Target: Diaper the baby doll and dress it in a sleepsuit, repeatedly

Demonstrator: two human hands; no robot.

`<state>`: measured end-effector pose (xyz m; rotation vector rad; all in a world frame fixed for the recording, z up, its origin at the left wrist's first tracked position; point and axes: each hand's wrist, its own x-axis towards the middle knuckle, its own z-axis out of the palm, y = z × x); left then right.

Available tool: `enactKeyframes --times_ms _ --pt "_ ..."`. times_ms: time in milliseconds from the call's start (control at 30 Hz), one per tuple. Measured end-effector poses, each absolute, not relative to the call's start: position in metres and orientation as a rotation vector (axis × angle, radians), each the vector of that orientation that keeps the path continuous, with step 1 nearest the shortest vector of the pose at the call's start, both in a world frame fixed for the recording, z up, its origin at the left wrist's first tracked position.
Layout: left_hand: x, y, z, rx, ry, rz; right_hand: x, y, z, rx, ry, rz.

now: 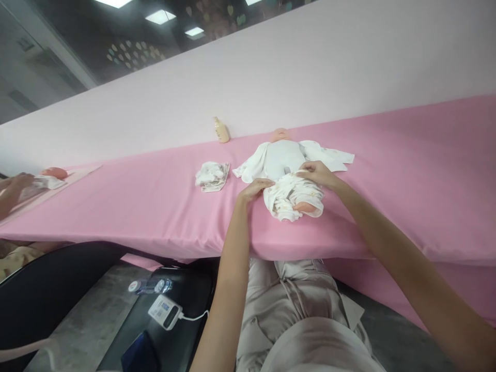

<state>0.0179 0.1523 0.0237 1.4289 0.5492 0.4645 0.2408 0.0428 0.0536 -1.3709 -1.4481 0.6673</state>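
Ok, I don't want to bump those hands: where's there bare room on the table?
A wide bare patch of table lies right of the spread white sleeve; another lies between the white cloth pile and the pale mat. It's crowded at the doll, where the left hand and right hand touch the bunched white garment.

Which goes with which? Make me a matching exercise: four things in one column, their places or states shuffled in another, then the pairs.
1. yellow bottle
2. patterned white garment
3. white cloth bundle
4. white cabled device

A. crumpled, left of the baby doll
B. on the black chair
C. beside the white wall
D. touched by the left hand and right hand

Pairs: 1-C, 2-D, 3-A, 4-B
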Motion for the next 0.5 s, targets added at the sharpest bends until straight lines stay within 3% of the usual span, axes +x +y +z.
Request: enactKeyframes --times_ms 267,500 --pt "0.013 0.161 0.014 1.493 0.525 0.469 0.281 0.043 0.039 -1.594 -1.553 1.070" --pt "0.015 0.158 0.016 1.433 0.539 0.572 0.279 0.045 0.032 -1.457 -1.362 1.064"
